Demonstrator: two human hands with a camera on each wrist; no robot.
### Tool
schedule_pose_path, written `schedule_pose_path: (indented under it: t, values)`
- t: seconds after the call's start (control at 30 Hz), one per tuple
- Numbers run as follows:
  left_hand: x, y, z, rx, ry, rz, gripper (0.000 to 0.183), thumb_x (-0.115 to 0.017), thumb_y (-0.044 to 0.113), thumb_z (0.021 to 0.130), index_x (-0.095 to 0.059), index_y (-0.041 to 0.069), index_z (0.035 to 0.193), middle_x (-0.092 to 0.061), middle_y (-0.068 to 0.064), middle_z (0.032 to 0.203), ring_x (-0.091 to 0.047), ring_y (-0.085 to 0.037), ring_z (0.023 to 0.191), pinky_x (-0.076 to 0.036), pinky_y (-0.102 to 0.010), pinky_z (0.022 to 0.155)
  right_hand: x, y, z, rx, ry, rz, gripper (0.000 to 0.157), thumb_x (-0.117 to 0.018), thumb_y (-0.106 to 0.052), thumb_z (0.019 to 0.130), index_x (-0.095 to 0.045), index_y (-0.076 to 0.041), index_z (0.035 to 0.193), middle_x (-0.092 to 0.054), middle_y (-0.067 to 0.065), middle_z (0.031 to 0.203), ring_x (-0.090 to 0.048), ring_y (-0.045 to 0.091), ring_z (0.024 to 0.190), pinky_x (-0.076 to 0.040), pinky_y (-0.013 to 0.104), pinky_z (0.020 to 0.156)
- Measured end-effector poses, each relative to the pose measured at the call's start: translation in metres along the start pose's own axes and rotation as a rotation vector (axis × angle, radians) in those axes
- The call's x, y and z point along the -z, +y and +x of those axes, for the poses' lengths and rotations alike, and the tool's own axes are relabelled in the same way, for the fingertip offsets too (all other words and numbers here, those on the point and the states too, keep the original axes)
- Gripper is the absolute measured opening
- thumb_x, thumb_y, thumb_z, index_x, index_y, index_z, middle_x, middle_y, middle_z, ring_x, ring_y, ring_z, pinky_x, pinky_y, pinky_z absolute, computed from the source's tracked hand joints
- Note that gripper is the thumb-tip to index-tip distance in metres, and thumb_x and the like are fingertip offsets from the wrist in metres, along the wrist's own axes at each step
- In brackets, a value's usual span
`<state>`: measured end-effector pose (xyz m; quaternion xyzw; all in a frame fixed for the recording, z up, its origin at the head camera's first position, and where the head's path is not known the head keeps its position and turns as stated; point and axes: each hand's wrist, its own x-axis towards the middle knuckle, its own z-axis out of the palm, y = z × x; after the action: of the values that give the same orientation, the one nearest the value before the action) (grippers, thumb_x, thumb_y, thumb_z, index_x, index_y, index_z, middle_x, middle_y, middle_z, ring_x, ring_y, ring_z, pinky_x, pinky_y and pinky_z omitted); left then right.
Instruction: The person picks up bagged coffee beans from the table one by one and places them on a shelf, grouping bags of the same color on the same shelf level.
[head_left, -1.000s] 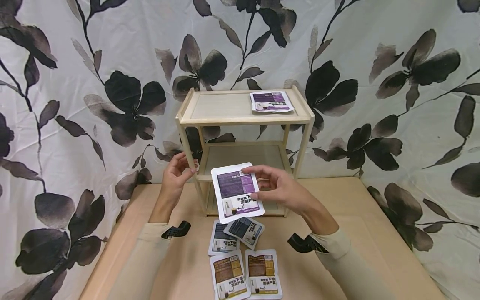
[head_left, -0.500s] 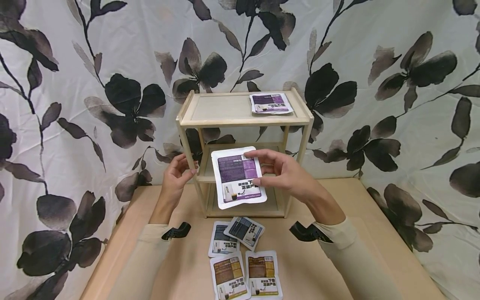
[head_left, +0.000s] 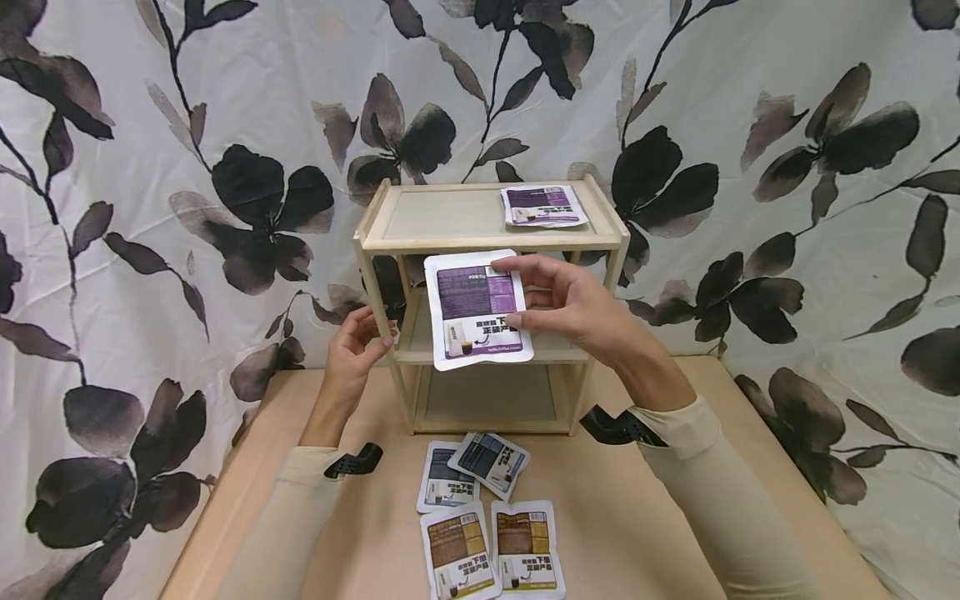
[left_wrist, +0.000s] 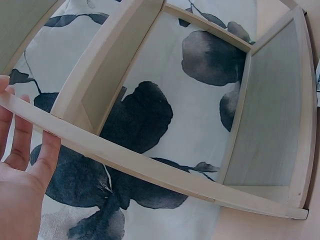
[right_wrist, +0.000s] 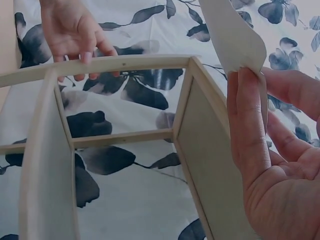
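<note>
My right hand (head_left: 581,312) pinches a white and purple sachet (head_left: 480,292) by its right edge, its printed side facing me. It overlaps the middle tier in the head view; the right wrist view shows the sachet (right_wrist: 235,35) edge-on between thumb and fingers. At the left, my left hand (head_left: 352,354) holds the front post of a small three-tier wooden shelf (head_left: 442,221). In the left wrist view its fingers (left_wrist: 50,150) bend around that post. More purple sachets (head_left: 543,207) lie stacked on the top tier, toward the right.
In front of the shelf, two blue sachets (head_left: 491,465) overlap on the wooden table (head_left: 622,517). Two brown-yellow sachets (head_left: 527,550) lie nearer me. A floral cloth (head_left: 825,250) hangs behind the shelf.
My right hand has raised the purple sachet from in front of the shelf's lower part to just below the top tier. The left hand stays on the post.
</note>
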<state>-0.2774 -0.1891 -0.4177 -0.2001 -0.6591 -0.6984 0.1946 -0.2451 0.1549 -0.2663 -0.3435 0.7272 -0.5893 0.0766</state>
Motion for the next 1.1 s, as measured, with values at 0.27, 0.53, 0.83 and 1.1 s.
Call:
schedule_pose_path:
  t: [0.27, 0.53, 0.83, 1.1]
  values:
    - [0.000, -0.001, 0.002, -0.009, -0.018, -0.011, 0.046, -0.063, -0.010, 0.093, -0.049, -0.007, 0.136, -0.067, 0.002, 0.115, -0.057, -0.022, 0.109, -0.049, -0.025, 0.090, 0.003, -0.015, 0.010, 0.028, 0.037, -0.029, 0.065, -0.076, -0.002, 0.088, -0.052, -0.013, 0.147, -0.061, 0.014, 0.131, -0.068, 0.028, 0.105, -0.058, 0.028, 0.084]
    - [0.002, 0.002, 0.000, 0.006, -0.021, -0.001, 0.049, -0.064, -0.007, 0.093, -0.045, -0.011, 0.138, -0.068, 0.002, 0.115, -0.058, -0.023, 0.110, -0.047, -0.027, 0.091, 0.007, -0.030, 0.023, 0.032, 0.068, -0.055, 0.063, -0.077, -0.002, 0.088, -0.053, -0.015, 0.145, -0.062, 0.015, 0.127, -0.066, 0.028, 0.106, -0.057, 0.027, 0.084]
    - [0.003, 0.004, -0.002, 0.021, -0.020, 0.010, 0.048, -0.065, -0.007, 0.093, -0.049, -0.005, 0.138, -0.068, 0.002, 0.115, -0.058, -0.021, 0.109, -0.048, -0.027, 0.091, 0.016, -0.044, 0.037, 0.028, 0.094, -0.057, 0.062, -0.076, -0.001, 0.088, -0.054, -0.015, 0.145, -0.061, 0.016, 0.127, -0.067, 0.029, 0.106, -0.059, 0.031, 0.081]
    - [0.004, 0.008, -0.005, 0.018, -0.021, 0.000, 0.048, -0.064, -0.008, 0.093, -0.045, -0.011, 0.137, -0.068, 0.003, 0.112, -0.060, -0.020, 0.108, -0.047, -0.028, 0.091, 0.020, -0.057, 0.051, 0.011, 0.098, -0.009, 0.061, -0.075, 0.003, 0.088, -0.055, -0.012, 0.143, -0.062, 0.018, 0.123, -0.067, 0.029, 0.102, -0.060, 0.032, 0.079]
